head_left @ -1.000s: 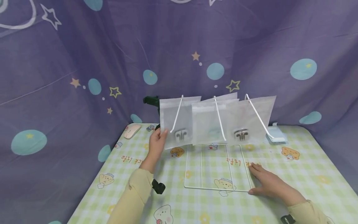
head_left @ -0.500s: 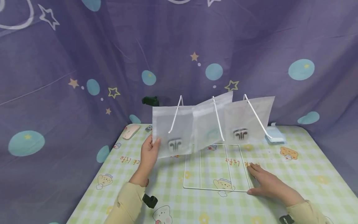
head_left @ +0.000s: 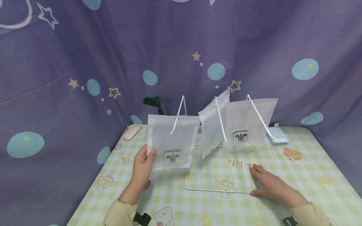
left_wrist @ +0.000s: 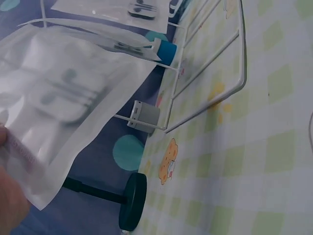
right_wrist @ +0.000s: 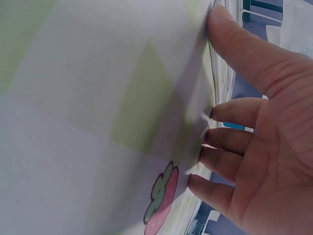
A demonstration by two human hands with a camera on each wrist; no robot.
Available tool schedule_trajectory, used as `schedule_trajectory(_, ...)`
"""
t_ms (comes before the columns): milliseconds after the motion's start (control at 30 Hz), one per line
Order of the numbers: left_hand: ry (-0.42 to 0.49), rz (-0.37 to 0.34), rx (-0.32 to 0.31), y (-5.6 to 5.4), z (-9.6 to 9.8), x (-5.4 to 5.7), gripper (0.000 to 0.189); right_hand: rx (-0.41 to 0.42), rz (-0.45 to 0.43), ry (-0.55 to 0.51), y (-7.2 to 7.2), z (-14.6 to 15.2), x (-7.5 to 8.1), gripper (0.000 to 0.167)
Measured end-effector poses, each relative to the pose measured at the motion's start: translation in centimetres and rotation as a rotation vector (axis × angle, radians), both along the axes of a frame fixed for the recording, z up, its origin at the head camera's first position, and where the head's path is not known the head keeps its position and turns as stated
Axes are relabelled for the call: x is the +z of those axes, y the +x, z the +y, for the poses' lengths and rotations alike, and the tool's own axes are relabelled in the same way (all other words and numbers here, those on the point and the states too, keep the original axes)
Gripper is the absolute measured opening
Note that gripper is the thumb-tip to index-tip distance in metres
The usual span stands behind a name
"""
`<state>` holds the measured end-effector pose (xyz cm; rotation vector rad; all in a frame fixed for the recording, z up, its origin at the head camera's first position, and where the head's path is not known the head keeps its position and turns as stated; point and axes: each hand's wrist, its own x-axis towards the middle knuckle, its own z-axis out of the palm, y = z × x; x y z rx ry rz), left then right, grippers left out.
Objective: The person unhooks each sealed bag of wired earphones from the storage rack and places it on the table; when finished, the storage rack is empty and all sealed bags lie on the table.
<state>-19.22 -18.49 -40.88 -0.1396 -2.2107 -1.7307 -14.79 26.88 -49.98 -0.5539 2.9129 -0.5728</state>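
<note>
My left hand pinches the left edge of a translucent pouch with earphones inside. The pouch's top edge is still threaded on the left hook of a white wire rack, near the hook's front end. On the middle hook another pouch hangs turned at an angle, and a third pouch, holding dark earphones, hangs from the right hook. With fingers spread, my right hand rests on the table, fingertips and thumb at the right wire of the rack's base.
A pale pink mouse lies at the back left, beside a dark green stand partly behind the pouch. At the back right is a light blue item. A grey box shows behind the rack in the left wrist view.
My left hand has drawn the left pouch forward and down along its hook, toward me. The middle pouch has swung round to a steeper angle. My right hand has stayed in place.
</note>
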Motion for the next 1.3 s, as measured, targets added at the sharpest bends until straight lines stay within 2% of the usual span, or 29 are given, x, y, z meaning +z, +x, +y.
schedule_trajectory(267, 0.016, -0.034, -0.015, 2.3, -0.8, 0.2, 0.017, -0.002, -0.008, 0.005, 0.0, -0.1, 0.1, 0.101)
schedule_trajectory(467, 0.033, -0.026, -0.053, 4.0, -1.2, 0.4, 0.021, 0.01, 0.005, -0.005, 0.1, 0.0, -0.2, 0.101)
schedule_trajectory(667, 0.032, -0.038, -0.047, 5.6, -1.7, 0.9, 0.021, 0.008, -0.001, -0.011, 0.1, 0.0, -0.2, 0.101)
schedule_trajectory(767, 0.027, -0.016, -0.049, 6.1, -1.8, 1.2, 0.02, 0.007, 0.003, -0.001, 0.1, 0.0, -0.2, 0.102)
schedule_trajectory(867, 0.06, 0.023, -0.079, 6.6, -2.1, 1.7, 0.018, 0.003, 0.001, 0.007, 0.0, 0.1, -0.2, 0.102)
schedule_trajectory(1033, 0.187, 0.085, -0.109, 6.9, -3.1, 2.4, 0.014, -0.004, -0.007, 0.004, 0.0, 0.1, -0.2, 0.101)
schedule_trajectory(1133, 0.281, 0.076, -0.089, 6.5, -4.1, 2.5, 0.016, -0.002, -0.012, -0.005, 0.1, 0.1, -0.2, 0.101)
schedule_trajectory(1233, 0.357, -0.012, -0.028, 6.0, -5.4, 2.4, 0.015, 0.003, -0.009, -0.011, 0.1, 0.0, -0.1, 0.1)
schedule_trajectory(1300, 0.357, -0.11, 0.035, 5.7, -6.2, 2.1, 0.015, 0.007, -0.002, -0.011, 0.2, 0.0, -0.1, 0.1)
